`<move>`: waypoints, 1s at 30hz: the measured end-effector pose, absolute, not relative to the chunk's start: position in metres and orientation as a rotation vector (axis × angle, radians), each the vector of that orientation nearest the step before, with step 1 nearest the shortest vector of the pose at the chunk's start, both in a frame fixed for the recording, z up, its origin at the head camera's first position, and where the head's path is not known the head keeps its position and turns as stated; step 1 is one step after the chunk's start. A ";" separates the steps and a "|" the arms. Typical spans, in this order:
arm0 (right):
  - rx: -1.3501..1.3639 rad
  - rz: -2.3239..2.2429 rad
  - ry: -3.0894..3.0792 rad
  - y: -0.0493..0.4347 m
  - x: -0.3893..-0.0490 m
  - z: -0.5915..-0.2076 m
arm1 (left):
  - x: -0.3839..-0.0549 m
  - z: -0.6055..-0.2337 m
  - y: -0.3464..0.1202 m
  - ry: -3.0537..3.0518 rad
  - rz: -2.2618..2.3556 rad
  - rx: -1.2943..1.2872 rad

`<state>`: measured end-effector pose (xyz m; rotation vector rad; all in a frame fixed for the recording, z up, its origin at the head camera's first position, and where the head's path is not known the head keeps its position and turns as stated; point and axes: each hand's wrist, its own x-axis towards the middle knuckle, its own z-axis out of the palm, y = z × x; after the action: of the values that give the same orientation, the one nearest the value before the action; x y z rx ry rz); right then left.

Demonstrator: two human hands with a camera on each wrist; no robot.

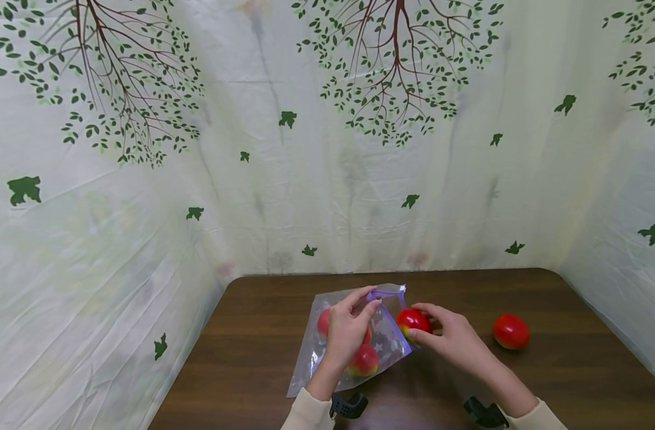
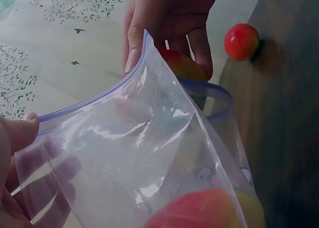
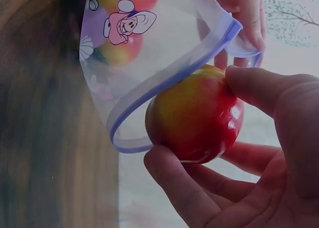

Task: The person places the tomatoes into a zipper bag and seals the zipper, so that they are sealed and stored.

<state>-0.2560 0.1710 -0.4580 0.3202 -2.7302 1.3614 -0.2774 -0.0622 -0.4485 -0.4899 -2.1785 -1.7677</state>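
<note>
A clear zip bag (image 1: 311, 364) with a purple zip edge and printed cartoon figures lies on the table, several red-yellow apples (image 1: 365, 360) inside it. My left hand (image 1: 347, 329) pinches the bag's zip edge between thumb and fingers, and the mouth gapes toward the right. Between the thumb and fingers of my right hand (image 1: 456, 337) is a red apple (image 3: 197, 116), held right at the bag's mouth; part of it sits behind the purple edge in the right wrist view. Another red apple (image 1: 511, 331) rests on the table, right of my right hand.
The brown wooden table (image 1: 241, 358) has rounded far corners. Behind it and at both sides hangs a pale curtain (image 1: 359, 227) printed with trees and green leaves. A dark band (image 1: 348, 406) sits on the left wrist and another (image 1: 485, 412) on the right.
</note>
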 end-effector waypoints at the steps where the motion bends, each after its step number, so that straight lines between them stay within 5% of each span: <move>1: 0.321 1.371 -2.731 0.171 -0.256 -0.458 | -0.274 -0.445 -0.062 -2.184 -1.768 -0.485; 11: 0.261 1.421 -2.740 0.170 -0.257 -0.460 | -0.259 -0.427 -0.060 -2.181 -1.780 -0.484; 30: 0.330 1.710 -2.627 0.161 -0.256 -0.464 | -0.285 -0.459 -0.063 -2.103 -1.702 -0.562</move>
<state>-0.2559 0.1614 -0.4644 0.3298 -2.6275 1.7098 -0.2852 -0.0631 -0.4588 -0.5616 -2.1031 -1.7016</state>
